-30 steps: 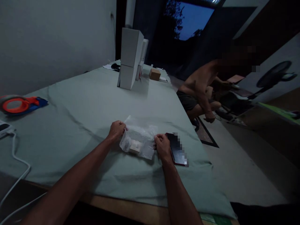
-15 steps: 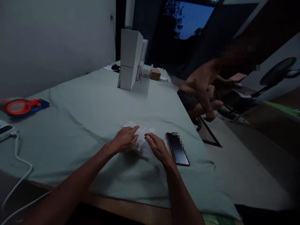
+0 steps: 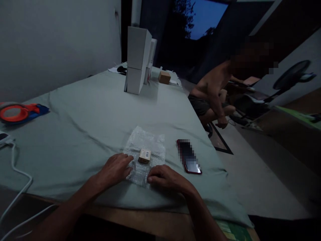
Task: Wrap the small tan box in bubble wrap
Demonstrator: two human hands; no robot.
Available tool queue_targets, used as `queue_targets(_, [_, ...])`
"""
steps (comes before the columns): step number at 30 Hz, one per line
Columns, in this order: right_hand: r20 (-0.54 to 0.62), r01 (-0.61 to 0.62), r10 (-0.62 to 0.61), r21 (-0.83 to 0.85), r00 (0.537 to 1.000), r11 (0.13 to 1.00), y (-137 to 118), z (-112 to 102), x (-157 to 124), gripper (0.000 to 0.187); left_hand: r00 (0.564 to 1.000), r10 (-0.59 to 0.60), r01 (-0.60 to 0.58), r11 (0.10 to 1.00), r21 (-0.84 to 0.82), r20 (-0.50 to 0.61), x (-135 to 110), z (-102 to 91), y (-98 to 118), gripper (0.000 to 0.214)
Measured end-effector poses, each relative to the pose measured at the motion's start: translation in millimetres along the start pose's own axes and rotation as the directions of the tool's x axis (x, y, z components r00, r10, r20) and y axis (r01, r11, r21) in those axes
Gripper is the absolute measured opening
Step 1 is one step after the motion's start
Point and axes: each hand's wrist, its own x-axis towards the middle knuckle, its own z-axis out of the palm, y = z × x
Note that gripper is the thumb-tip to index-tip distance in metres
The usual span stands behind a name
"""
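Observation:
A sheet of bubble wrap (image 3: 155, 140) lies spread on the cloth-covered table. On its middle sits a small cardboard box (image 3: 144, 156) with a printed label on top. My left hand (image 3: 116, 168) rests at the wrap's left edge, its fingers stretched and the thumb apart from them. At the near right corner of the wrap, my right hand (image 3: 167, 178) has its fingers bent, with thumb and fingertips closed on the edge of the sheet. Neither hand touches the box. To the right of the wrap lies a phone (image 3: 193, 166) in a red case.
An orange and blue tape dispenser (image 3: 17, 113) lies at the left, near a white device with a cable (image 3: 21, 169). White boxes (image 3: 135, 60) and a brown box (image 3: 164, 77) stand farther back. A person (image 3: 213, 87) sits beyond the table's right edge, near a fan (image 3: 292, 74).
The bubble wrap, bunched under my hands before, now lies open and flat, and the small box shows on it. Both hands have moved apart and nearer to me.

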Motion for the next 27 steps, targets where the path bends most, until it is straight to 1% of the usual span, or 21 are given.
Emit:
queue_targets(2, [-0.044, -0.045, 0.046, 0.028, 0.998, 0.999, 2, 2, -1, 0.021, 0.997, 0.025, -0.026, 1.0, -0.013, -0.067, 2, -0.8, 3, 0.028])
queue_targets(5, [-0.104, -0.086, 0.089, 0.036, 0.991, 0.996, 3, 3, 1, 0.018, 0.985, 0.075, -0.083, 0.995, -0.052, -0.154, 10, -1.3, 10, 0.056])
queue_targets(7, [-0.168, -0.115, 0.121, 0.04, 0.978, 0.993, 4, 2, 2, 0.016, 0.983, 0.118, -0.131, 0.988, -0.086, -0.139, 14, 2.0, 13, 0.074])
queue_targets(8, [-0.211, -0.133, 0.139, 0.043, 0.968, 0.99, 4, 2, 2, 0.015, 0.986, 0.129, -0.14, 0.985, -0.1, -0.11, 16, 4.8, 13, 0.081])
queue_targets(10, [-0.315, -0.173, 0.18, 0.051, 0.932, 0.984, 5, 2, 3, 0.014, 0.992, 0.119, -0.122, 0.985, -0.12, -0.033, 17, 11.6, 12, 0.091])
queue_targets(12, [-0.419, -0.212, 0.21, 0.044, 0.883, 0.976, 5, 3, 6, 0.012, 0.996, 0.091, -0.088, 0.987, -0.132, 0.017, 17, 18.4, 10, 0.096])
queue_targets(13, [-0.459, -0.226, 0.212, 0.025, 0.863, 0.974, 4, 3, 8, 0.015, 0.997, 0.079, -0.075, 0.988, -0.135, 0.027, 17, 21.2, 9, 0.098])
queue_targets(14, [-0.486, -0.235, 0.201, -0.01, 0.851, 0.972, 3, 5, 12, 0.023, 0.997, 0.069, -0.064, 0.989, -0.136, 0.029, 16, 23.3, 8, 0.1])
queue_targets(16, [-0.507, -0.232, 0.144, -0.114, 0.85, 0.966, 2, 9, 21, 0.044, 0.998, 0.049, -0.044, 0.991, -0.129, 0.03, 16, 25.3, 7, 0.102])
queue_targets(17, [-0.506, -0.224, 0.109, -0.172, 0.856, 0.959, 2, 11, 26, 0.05, 0.999, 0.04, -0.036, 0.992, -0.123, 0.034, 16, 25.4, 8, 0.102])
queue_targets(18, [-0.5, -0.214, 0.077, -0.224, 0.863, 0.951, 2, 13, 31, 0.053, 0.999, 0.037, -0.032, 0.992, -0.119, 0.04, 16, 24.9, 8, 0.102])
queue_targets(20, [-0.492, -0.202, 0.04, -0.281, 0.87, 0.938, 3, 15, 38, 0.049, 0.998, 0.036, -0.03, 0.994, -0.108, 0.049, 17, 23.4, 9, 0.1])
queue_targets(22, [-0.516, -0.197, 0.037, -0.258, 0.856, 0.946, 4, 14, 39, 0.041, 0.998, 0.037, -0.032, 0.995, -0.094, 0.053, 18, 21.9, 8, 0.097])
queue_targets(23, [-0.544, -0.196, 0.045, -0.223, 0.838, 0.955, 5, 12, 36, 0.038, 0.998, 0.035, -0.03, 0.996, -0.083, 0.053, 18, 21.4, 7, 0.096])
queue_targets(24, [-0.582, -0.196, 0.056, -0.18, 0.811, 0.964, 6, 8, 32, 0.037, 0.998, 0.033, -0.029, 0.997, -0.071, 0.054, 19, 21.0, 5, 0.095])
queue_targets(27, [-0.703, -0.228, 0.106, -0.082, 0.703, 0.97, 13, -5, 13, 0.04, 0.998, 0.039, -0.038, 0.999, -0.026, 0.051, 19, 20.3, 0, 0.091])
